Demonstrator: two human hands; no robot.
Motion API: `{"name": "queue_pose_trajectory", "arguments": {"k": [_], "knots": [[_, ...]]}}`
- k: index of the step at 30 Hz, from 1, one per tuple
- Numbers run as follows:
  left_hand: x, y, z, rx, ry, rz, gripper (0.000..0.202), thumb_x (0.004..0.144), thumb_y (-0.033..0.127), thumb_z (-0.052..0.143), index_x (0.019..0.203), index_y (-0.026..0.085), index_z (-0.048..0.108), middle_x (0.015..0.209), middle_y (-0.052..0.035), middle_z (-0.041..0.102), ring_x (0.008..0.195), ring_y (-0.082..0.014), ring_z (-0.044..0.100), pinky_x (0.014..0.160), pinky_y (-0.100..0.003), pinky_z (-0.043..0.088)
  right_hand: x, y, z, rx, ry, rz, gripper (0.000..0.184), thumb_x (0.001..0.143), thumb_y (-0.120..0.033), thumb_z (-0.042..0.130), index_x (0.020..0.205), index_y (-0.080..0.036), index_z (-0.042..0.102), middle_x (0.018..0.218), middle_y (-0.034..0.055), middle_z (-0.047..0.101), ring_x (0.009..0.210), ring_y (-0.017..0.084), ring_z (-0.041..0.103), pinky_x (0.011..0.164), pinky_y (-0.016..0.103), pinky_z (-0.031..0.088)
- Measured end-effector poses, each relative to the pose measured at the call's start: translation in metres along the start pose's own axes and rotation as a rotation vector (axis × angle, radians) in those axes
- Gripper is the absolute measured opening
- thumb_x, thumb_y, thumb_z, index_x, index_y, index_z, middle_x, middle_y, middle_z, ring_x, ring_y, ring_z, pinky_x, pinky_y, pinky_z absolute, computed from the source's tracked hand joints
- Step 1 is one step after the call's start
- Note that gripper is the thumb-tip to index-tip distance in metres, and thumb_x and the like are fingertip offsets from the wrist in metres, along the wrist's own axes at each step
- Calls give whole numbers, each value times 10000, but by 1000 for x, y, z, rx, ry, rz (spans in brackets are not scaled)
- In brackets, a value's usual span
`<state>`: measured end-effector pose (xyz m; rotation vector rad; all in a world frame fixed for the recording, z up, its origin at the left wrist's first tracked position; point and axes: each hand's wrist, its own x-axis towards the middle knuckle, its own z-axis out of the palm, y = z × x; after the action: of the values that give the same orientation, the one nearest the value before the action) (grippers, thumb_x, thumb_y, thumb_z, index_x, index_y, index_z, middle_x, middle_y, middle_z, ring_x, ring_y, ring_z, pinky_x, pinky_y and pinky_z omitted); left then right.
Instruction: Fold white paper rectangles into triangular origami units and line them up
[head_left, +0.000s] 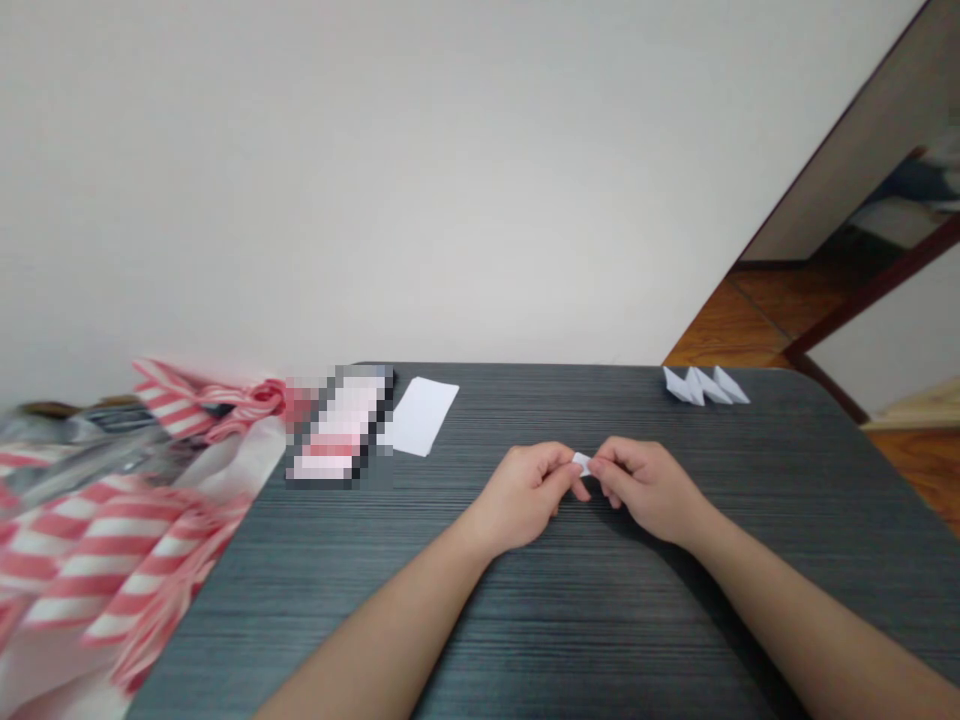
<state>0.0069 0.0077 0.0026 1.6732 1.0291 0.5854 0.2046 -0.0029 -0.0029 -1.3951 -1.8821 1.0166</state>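
Observation:
Between my two hands is a small piece of white paper (583, 463), mostly covered by the fingers. My left hand (529, 495) pinches its left side with thumb and fingers. On the right side, the thumb and fingertips of my right hand (649, 487) are closed on the same paper. Both hands are just above the dark tabletop, close together. Several folded white paper pieces (705, 386) stand in a row at the far right of the table. A stack of white paper sheets (425, 415) lies flat at the back left.
The dark wood-grain table (570, 640) meets a white wall (480, 180) at the back. A blurred-out, phone-like object (341, 425) lies beside the sheets. Red-and-white striped bags (112, 545) are heaped left of the table. Wooden floor (720, 325) shows at the right.

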Motion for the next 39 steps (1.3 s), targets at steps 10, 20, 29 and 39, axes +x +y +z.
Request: {"name": "queue_pose_trajectory", "arguments": {"k": [10, 20, 29, 39], "knots": [[2, -3, 2, -5, 15, -4, 313, 946, 344, 483, 755, 158, 648, 569, 32, 535, 511, -89, 456, 511, -205, 321, -1, -2, -3, -5, -35, -20, 252, 929, -257, 538, 692, -187, 588, 545, -34, 586, 508, 112, 537, 528, 216, 401], [2, -3, 1, 39, 21, 20, 323, 943, 358, 494, 722, 160, 622, 628, 9, 610, 545, -95, 484, 543, -213, 342, 0, -1, -1, -21, -47, -68, 250, 931, -245, 542, 695, -183, 600, 551, -36, 580, 517, 108, 532, 541, 218, 396], [2, -3, 4, -1, 60, 0, 327, 938, 398, 502, 737, 165, 611, 623, 18, 591, 530, -94, 467, 530, -213, 333, -1, -2, -3, -20, -10, -65, 249, 937, -262, 536, 701, -192, 576, 561, -33, 584, 527, 116, 534, 551, 228, 399], [1, 1, 0, 83, 33, 19, 361, 945, 337, 480, 648, 165, 592, 568, 29, 552, 522, -92, 460, 533, -215, 321, -1, -1, -2, 3, -7, -78, 228, 936, -266, 523, 727, -191, 574, 566, -38, 556, 522, 113, 497, 534, 229, 374]]}}
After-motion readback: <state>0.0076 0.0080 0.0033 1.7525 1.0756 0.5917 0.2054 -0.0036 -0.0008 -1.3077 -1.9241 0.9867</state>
